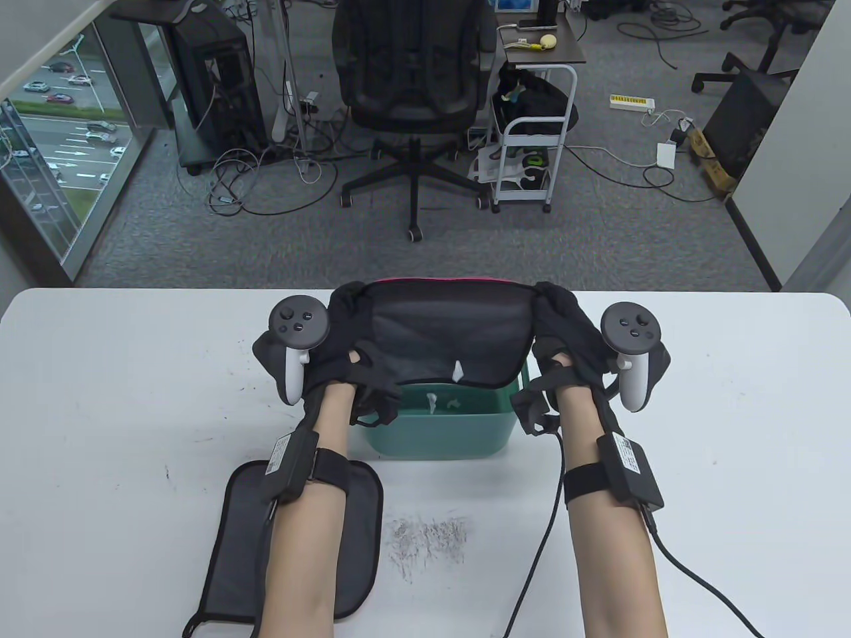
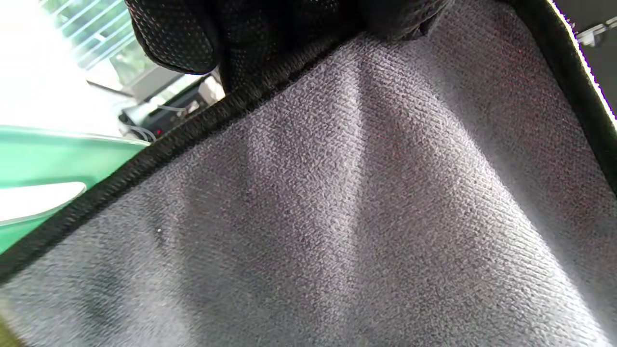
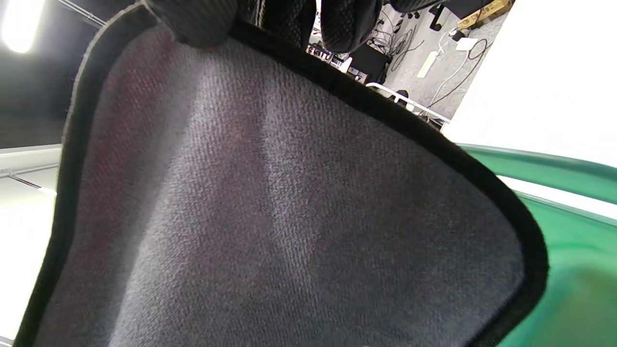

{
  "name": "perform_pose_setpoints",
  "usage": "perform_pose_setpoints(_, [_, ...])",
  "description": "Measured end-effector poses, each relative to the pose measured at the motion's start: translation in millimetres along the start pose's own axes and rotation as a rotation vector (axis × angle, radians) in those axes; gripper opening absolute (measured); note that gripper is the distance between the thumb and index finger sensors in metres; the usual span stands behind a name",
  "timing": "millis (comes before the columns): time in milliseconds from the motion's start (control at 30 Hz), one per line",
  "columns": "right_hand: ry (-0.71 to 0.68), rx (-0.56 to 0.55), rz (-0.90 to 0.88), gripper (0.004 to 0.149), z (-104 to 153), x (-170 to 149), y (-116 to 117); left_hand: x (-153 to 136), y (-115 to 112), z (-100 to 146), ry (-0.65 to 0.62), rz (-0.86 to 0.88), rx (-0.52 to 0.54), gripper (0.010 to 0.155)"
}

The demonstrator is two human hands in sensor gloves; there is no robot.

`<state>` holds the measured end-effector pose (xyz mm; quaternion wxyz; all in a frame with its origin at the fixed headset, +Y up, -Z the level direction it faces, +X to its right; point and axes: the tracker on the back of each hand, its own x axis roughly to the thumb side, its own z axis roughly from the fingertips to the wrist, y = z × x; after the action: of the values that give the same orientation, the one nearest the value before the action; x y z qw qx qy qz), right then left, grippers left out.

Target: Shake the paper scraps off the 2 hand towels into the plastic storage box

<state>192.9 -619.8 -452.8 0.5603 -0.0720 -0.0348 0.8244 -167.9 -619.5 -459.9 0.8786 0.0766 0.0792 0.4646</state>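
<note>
Right now I hold a dark grey microfibre hand towel with black stitched edging (image 1: 449,335) stretched between both hands, above the green rectangular plastic storage box (image 1: 442,425). My left hand (image 1: 346,339) pinches the towel's upper left corner, and my right hand (image 1: 565,332) pinches the upper right corner; in both wrist views my gloved fingers (image 2: 193,33) are clenched on the black hem at the top of the cloth. A strip of pink shows along the towel's far top edge. The cloth hangs down toward me, and its lower edge overlaps the far rim of the box in the table view. One small white paper scrap (image 1: 457,371) sits at the towel's lower edge, and two more white scraps (image 1: 431,401) show inside the box just below it.

The box stands on the white surface (image 1: 731,412) between my forearms. Nearer to me, under my left forearm, a second dark grey hand towel with black edging and a small hanging loop (image 1: 362,531) lies flat on the surface. Just to its right, a patch of dark scuff marks (image 1: 429,538) stains the white top.

Beyond the far edge of the surface is grey carpet with a black mesh office chair (image 1: 415,86), a white wire trolley (image 1: 532,153) beside it, loose cables, and a window on the left.
</note>
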Motion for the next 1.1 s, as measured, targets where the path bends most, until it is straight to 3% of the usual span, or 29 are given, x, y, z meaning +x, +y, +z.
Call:
perform_pose_setpoints(433, [-0.006,-0.001,-0.012,0.037,6.5,3.1,-11.4,12.6,9.9,7.6,-0.061,-0.038,-0.014,0.040])
perform_pose_setpoints(633, [-0.098,0.031,-0.099,0.037,16.6,16.4,-22.9,32.2,22.9,18.6,-0.112,-0.100,0.025,0.039])
perform_pose_setpoints(1100, [-0.157,-0.029,-0.020,0.037,61.9,43.3,-88.5,93.4,35.5,68.4,-0.295,-0.139,-0.027,0.040])
